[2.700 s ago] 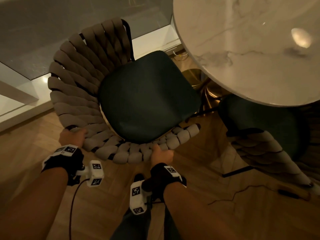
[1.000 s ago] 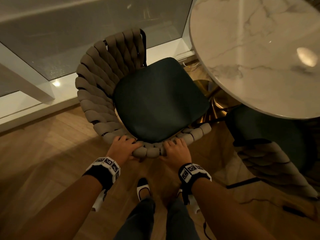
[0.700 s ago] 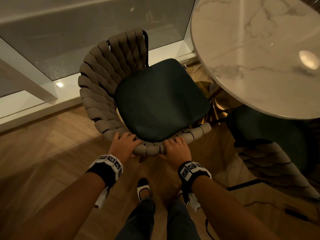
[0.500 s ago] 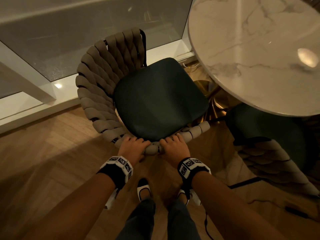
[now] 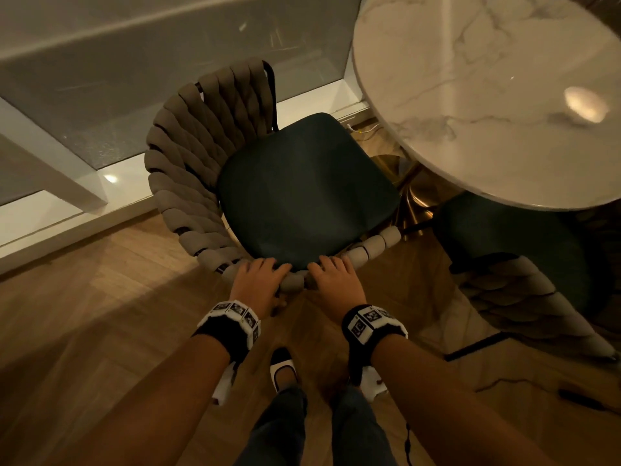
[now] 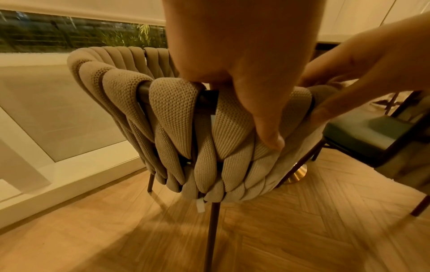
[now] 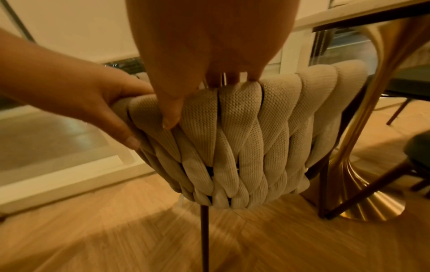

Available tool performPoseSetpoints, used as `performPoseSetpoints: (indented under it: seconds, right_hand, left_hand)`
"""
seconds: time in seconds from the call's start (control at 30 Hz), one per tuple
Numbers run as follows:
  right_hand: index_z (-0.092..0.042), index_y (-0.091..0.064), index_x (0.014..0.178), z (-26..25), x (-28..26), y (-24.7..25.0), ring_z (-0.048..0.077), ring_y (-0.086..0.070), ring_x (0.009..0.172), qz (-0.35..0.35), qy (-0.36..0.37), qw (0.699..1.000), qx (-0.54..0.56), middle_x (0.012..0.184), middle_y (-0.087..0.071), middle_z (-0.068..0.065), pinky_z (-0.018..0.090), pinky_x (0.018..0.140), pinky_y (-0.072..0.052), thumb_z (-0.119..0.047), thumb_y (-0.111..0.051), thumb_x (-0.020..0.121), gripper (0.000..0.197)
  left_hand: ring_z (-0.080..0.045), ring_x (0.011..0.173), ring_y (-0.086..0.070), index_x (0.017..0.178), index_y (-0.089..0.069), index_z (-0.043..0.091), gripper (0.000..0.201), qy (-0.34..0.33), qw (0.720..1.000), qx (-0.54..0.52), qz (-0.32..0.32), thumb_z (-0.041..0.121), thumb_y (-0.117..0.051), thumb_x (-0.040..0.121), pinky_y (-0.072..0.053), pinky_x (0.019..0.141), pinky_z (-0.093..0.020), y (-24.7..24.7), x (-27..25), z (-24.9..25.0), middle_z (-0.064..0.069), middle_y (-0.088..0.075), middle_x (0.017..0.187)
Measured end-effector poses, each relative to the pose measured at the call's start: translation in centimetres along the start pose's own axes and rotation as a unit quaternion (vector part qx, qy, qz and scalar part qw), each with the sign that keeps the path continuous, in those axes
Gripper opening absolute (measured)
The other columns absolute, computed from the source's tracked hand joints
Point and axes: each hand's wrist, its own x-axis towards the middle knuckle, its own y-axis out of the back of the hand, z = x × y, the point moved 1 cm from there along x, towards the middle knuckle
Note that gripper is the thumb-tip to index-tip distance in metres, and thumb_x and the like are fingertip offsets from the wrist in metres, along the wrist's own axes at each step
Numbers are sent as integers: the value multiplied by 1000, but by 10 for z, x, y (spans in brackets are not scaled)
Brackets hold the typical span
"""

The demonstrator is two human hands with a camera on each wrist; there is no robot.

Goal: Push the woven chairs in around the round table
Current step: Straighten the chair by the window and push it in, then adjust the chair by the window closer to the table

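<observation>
The woven chair (image 5: 201, 183) beside the round table (image 5: 470, 95) has both hands clamped on its back rim.

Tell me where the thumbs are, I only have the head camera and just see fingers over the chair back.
Observer: The left hand and right hand each grip the woven chair with the thumb pressed on the back's outer face.
Operator: Any bare frame there?
Observer: A dark rail shows between straps beside the left thumb.
Operator: Clearance down low?
Observer: A chair leg overlaps the gold pedestal base; contact unclear.
</observation>
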Motion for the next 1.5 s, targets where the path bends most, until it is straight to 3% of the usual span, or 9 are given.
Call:
performPoseSetpoints:
  seconds: [0.13,0.37,0.5,0.6,0.67,0.8,1.03,1.3,1.5]
  right_hand:
    - [-17,-34,143,9,-52,2,33,-27,141,11,-52,996,70,152,-31,14,48,117,-22,-37,-57,90,61]
    - [-15,-33,141,77,-171,-25,31,-37,132,-113,-231,955,151,148,-32,11,42,107,-37,-34,-50,93,54]
    - [-15,-29,145,122,-258,-55,30,-36,133,-150,-301,923,188,151,-28,10,40,108,-38,-33,-50,94,58]
    - [-15,-34,140,151,-329,-79,28,-42,127,-163,-341,898,223,143,-36,10,38,105,-40,-31,-51,92,54]
    - [-16,-33,140,167,-373,-90,29,-41,127,-177,-355,889,228,143,-36,10,38,104,-40,-31,-51,90,56]
    - [-16,-27,145,193,-424,-98,29,-37,131,-196,-347,894,206,147,-34,8,39,106,-39,-32,-51,91,62]
    - [-13,-34,139,194,-374,-60,34,-39,126,-142,-237,949,152,142,-37,13,45,103,-41,-26,-48,93,50]
    - [-15,-31,139,131,-244,3,34,-39,127,-66,-101,985,123,144,-34,11,46,98,-42,-18,-56,90,55]
    - [-18,-29,142,77,-98,29,33,-28,140,37,-46,992,108,153,-26,15,49,111,-34,-20,-55,91,57]
  left_hand:
    - [-33,130,-42,137,-43,20,65,15,989,-80,122,44,-62,80,-33,108,-49,0,-46,-2,-13,-45,141]
    - [-20,91,-46,114,-50,16,54,-49,981,-98,161,48,-10,98,-49,84,-34,-50,-144,13,-11,-63,103]
    - [-21,73,-60,125,-39,33,38,-83,985,-49,141,45,-15,98,-38,79,-27,-98,-165,26,-7,-71,83]
    - [-19,69,-70,105,-59,22,58,-52,998,-35,12,45,-6,97,-47,74,-24,-94,-168,78,-2,-73,81]
    - [-20,76,-70,94,-70,19,48,-24,999,-36,-5,40,-27,87,-57,68,-29,-83,-166,121,-1,-73,87]
    - [-24,115,-55,125,-57,25,55,-14,999,-37,-1,49,-61,76,-49,91,-38,-76,-151,183,-1,-59,127]
    - [-26,136,-32,143,-32,25,76,23,1000,-6,16,48,-66,79,-34,109,-44,-33,-121,220,-4,-34,150]
    - [-29,137,-30,144,-27,21,90,79,996,-12,46,45,-73,71,-31,113,-48,9,-65,172,-9,-29,151]
    - [-30,143,-20,148,-18,20,85,144,988,-51,28,45,-64,81,-25,115,-50,26,-17,109,-9,-20,156]
